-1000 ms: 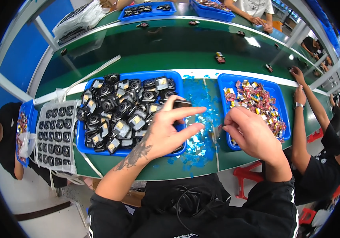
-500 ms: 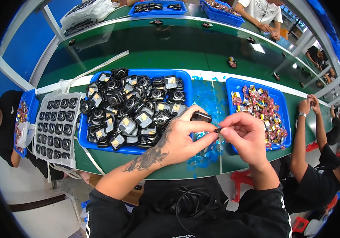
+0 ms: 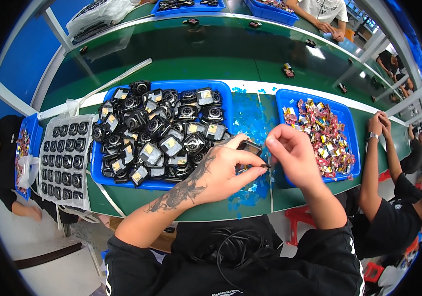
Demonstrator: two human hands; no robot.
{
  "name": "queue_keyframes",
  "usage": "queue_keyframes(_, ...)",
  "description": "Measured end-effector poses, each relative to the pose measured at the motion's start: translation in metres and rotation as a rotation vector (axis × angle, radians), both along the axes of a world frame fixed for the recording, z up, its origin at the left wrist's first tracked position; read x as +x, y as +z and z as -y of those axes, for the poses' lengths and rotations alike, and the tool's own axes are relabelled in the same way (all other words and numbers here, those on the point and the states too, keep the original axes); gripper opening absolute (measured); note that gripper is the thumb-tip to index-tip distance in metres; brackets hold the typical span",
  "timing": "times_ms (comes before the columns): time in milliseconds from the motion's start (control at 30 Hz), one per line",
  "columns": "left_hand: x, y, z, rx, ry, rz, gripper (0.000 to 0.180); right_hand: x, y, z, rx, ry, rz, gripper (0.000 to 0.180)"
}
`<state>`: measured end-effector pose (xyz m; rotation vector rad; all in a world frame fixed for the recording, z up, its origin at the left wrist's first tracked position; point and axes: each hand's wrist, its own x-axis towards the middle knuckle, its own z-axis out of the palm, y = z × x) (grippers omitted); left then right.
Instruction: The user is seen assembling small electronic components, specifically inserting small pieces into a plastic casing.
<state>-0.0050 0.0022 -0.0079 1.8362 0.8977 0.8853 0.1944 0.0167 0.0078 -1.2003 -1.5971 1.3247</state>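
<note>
My left hand [image 3: 226, 165] is closed around a black watch case [image 3: 250, 146], which shows above the index finger. Between that hand's thumb and index fingertips sits a small dark piece [image 3: 265, 166]. Just to the right, my right hand [image 3: 294, 155] has thumb and index finger pinched together, a little above and apart from the dark piece. Whatever lies in that pinch is too small to make out. Left of my hands, a blue tray [image 3: 95, 170] is heaped with black watch cases [image 3: 158, 129], some with pale square faces.
At right stands a second blue tray [image 3: 281, 106] of red, yellow and silver small parts [image 3: 319, 133]. Blue film scraps [image 3: 245, 108] litter the green bench between the trays. A pale sheet tray [image 3: 65, 160] holds rows of watch cases at left. Co-workers sit on both sides and across.
My right hand has drawn apart from the left fingertips, upward. The left hand keeps its hold on the watch case. The whole view has shifted slightly.
</note>
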Motion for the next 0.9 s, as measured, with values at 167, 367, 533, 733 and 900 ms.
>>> queue_keyframes(167, 0.005, -0.010, 0.002, -0.121, 0.126, 0.130, 0.017, -0.001, 0.002, 0.003, 0.526, -0.032, 0.457, 0.014)
queue_keyframes(367, 0.005, -0.012, -0.002, -0.100, 0.160, 0.145, 0.016, -0.009, 0.002, 0.015, 0.415, -0.079, 0.071, 0.015)
queue_keyframes(533, 0.003, -0.005, -0.004, -0.271, 0.114, 0.215, 0.044, -0.013, -0.004, 0.016, 0.344, -0.325, -0.201, 0.014)
queue_keyframes(733, 0.010, -0.008, 0.000, -0.284, 0.104, 0.514, 0.053, -0.025, 0.007, 0.012, 0.474, -0.111, 0.177, 0.016)
queue_keyframes(900, 0.008, -0.006, -0.001, -0.321, 0.043, 0.468, 0.047, -0.032, 0.010, 0.013, 0.403, -0.246, 0.178, 0.011)
